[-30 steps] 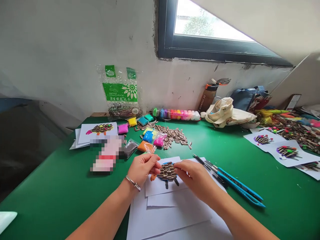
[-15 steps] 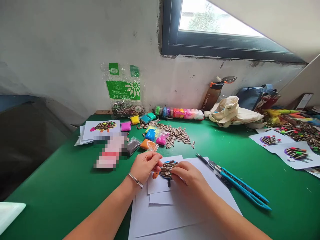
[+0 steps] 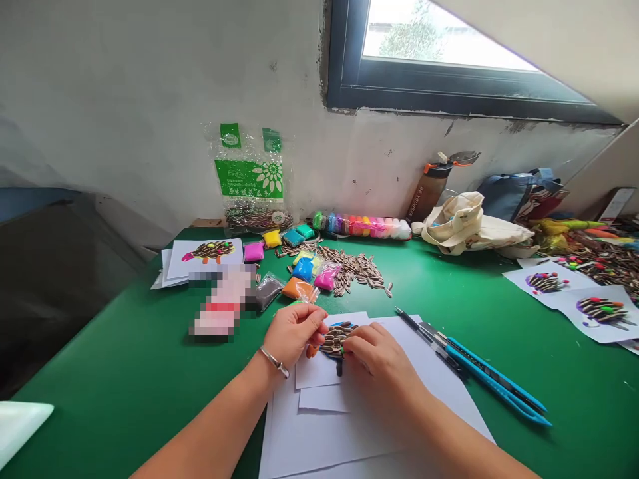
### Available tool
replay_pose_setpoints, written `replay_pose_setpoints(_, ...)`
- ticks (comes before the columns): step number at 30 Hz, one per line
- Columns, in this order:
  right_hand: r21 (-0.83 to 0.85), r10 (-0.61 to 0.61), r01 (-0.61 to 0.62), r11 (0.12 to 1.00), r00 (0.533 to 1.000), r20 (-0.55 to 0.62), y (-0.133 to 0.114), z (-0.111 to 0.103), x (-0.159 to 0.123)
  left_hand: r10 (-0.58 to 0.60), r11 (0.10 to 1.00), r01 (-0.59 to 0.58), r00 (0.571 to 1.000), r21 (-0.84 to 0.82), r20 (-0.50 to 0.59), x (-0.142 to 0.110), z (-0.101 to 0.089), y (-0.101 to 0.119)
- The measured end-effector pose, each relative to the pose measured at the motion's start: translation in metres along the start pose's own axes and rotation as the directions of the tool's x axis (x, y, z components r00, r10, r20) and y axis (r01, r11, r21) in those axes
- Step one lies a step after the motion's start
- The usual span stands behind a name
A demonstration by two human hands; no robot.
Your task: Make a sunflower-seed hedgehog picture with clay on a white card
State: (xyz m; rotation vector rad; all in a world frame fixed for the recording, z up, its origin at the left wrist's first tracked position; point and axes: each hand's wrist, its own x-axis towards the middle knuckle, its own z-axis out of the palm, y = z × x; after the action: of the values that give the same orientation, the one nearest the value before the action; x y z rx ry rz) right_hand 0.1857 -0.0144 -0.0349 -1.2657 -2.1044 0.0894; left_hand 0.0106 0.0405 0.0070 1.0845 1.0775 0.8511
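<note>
A small picture card [image 3: 312, 377] lies on stacked white sheets, bearing a blue shape covered with rows of striped sunflower seeds [image 3: 335, 340]. An orange clay part [image 3: 312, 350] sticks out at its left and a dark strip at the bottom. My left hand [image 3: 294, 334], a bracelet on its wrist, hovers at the card's left edge with thumb and fingers pinched; what they hold is hidden. On the right side of the seeds, the fingertips of my right hand [image 3: 382, 356] close on a tiny bit of green clay [image 3: 343, 350], touching the picture.
Ahead lie coloured clay packets [image 3: 298, 289], loose sunflower seeds [image 3: 362, 269] and a seed bag [image 3: 252, 179] against the wall. To the right are a pen [image 3: 417, 326] and a blue cutter [image 3: 499, 382]. Finished cards [image 3: 202, 256] lie left; a bottle [image 3: 430, 189] stands behind.
The whole view has shifted slightly. My right fingers have moved a little down along the seeds, and a green bit now shows at their tips. My left hand stays pinched.
</note>
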Motion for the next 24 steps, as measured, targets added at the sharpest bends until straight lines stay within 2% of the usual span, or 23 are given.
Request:
replay_pose_setpoints(3, 0.032, 0.0, 0.002, 1.0, 0.998, -0.059, 0.0032, 0.002, -0.0037, 0.0, 1.0, 0.0, 1.0, -0.002, -0.005, 0.0006, 0.0004, -0.0001)
replay_pose_setpoints(7, 0.049, 0.029, -0.025, 0.998, 0.997, -0.074, 0.0066, 0.0033, -0.0082, -0.006, 1.0, 0.006, 1.0, -0.005, -0.001, 0.0031, 0.0005, -0.0016)
replay_pose_setpoints(15, 0.054, 0.029, -0.027, 0.998, 0.998, -0.049, 0.0056, 0.0041, -0.0062, -0.03, 1.0, 0.03, 1.0, -0.006, -0.005, 0.0009, 0.0015, -0.0015)
replay_pose_setpoints(21, 0.014, -0.021, 0.021, 1.0, 1.0, -0.019, 0.0041, 0.0083, -0.0044, -0.042, 0.999, 0.042, 0.999, 0.0, -0.008, 0.0021, 0.0019, -0.0018)
replay_pose_setpoints(24, -0.01, 0.002, -0.002, 1.0, 1.0, -0.02, 0.0035, 0.0084, -0.004, -0.047, 0.999, 0.047, 0.999, 0.001, -0.01, 0.0028, 0.0022, -0.0023)
